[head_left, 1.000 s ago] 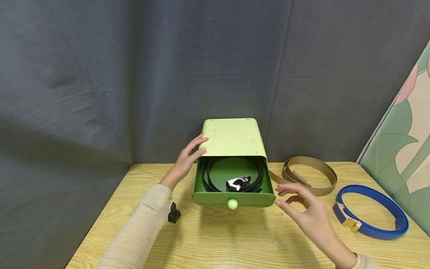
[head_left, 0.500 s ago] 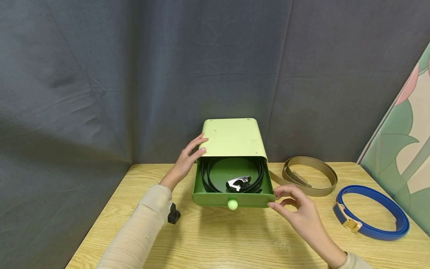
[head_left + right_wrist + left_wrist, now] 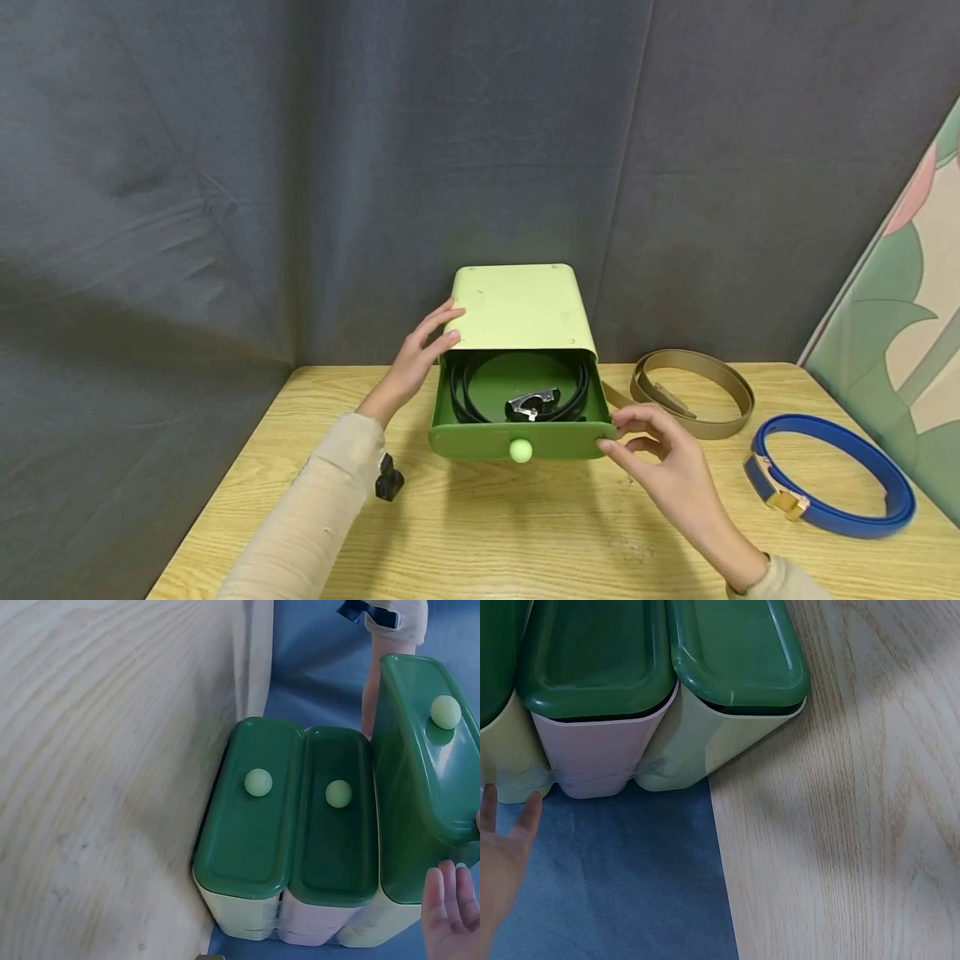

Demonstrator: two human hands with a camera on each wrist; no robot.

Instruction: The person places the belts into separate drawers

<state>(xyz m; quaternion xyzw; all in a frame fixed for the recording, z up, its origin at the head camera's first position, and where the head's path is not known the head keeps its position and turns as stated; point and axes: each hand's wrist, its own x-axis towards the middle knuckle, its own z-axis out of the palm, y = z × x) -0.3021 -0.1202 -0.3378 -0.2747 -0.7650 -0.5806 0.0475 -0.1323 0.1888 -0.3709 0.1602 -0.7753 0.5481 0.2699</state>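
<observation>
A small stacked drawer unit with a pale yellow-green top point(image 3: 521, 304) stands at the table's back. Its top green drawer point(image 3: 480, 442) is pulled out, with a round light-green knob point(image 3: 521, 451). Inside it lies a coiled black belt point(image 3: 459, 400) with a silver buckle point(image 3: 532, 404). My left hand point(image 3: 408, 362) rests against the unit's upper left side, fingers spread; in the left wrist view its fingertips point(image 3: 529, 814) touch the pale yellow casing. My right hand point(image 3: 671, 458) pinches the drawer's front right corner, thumb on the front face, fingers at the side.
To the right lie a coiled tan belt point(image 3: 731, 400) and a coiled blue belt point(image 3: 862, 521) with a gold buckle point(image 3: 786, 502). A grey curtain point(image 3: 480, 125) hangs behind. Two lower drawers point(image 3: 251, 832) show closed in the right wrist view. A black object point(image 3: 388, 479) sits by the left wrist.
My right hand has moved left from beside the drawer onto its front right corner. The drawer's front edge now sits slightly higher. My left hand has stayed in place.
</observation>
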